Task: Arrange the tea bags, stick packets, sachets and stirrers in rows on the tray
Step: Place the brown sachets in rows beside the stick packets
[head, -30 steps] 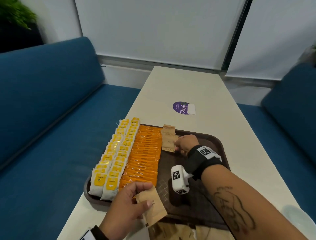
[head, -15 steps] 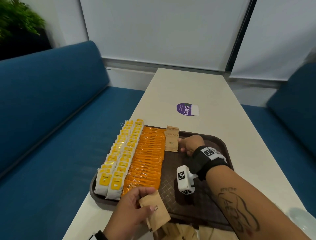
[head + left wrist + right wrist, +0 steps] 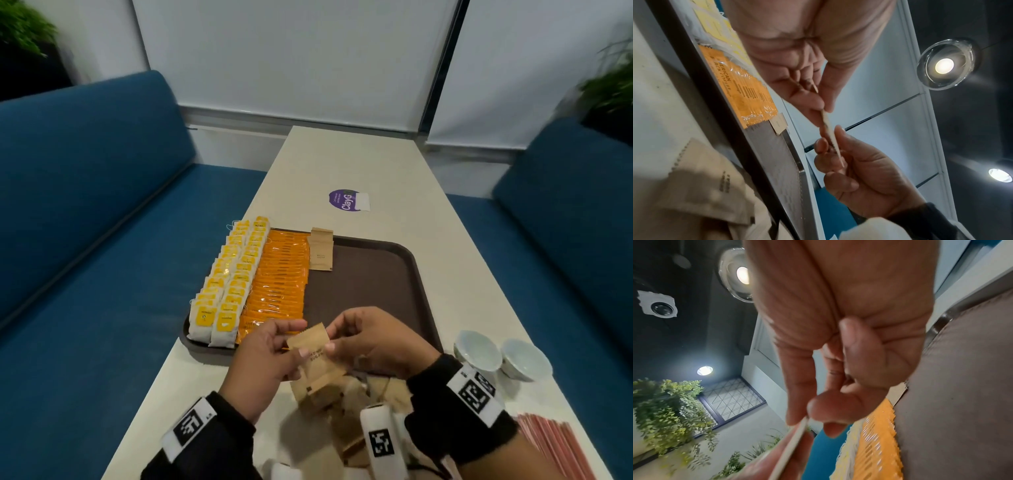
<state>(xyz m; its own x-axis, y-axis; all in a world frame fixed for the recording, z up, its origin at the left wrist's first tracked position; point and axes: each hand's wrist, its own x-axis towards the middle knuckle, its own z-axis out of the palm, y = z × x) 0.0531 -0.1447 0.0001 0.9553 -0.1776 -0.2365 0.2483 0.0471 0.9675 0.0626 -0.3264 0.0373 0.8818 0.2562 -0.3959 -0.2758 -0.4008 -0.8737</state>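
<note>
Right hand [image 3: 370,342] back from tray, pinching left hand's [image 3: 263,356] brown sachet [image 3: 308,339], loose sachets [image 3: 342,394] half hidden

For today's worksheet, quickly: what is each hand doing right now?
Left hand: pinching the brown sugar sachet.
Right hand: pinching the same sachet's other edge.

Both hands pinch a brown sachet [image 3: 310,342] above the tray's [image 3: 394,274] near edge, beside orange stick packets [image 3: 279,281].
</note>
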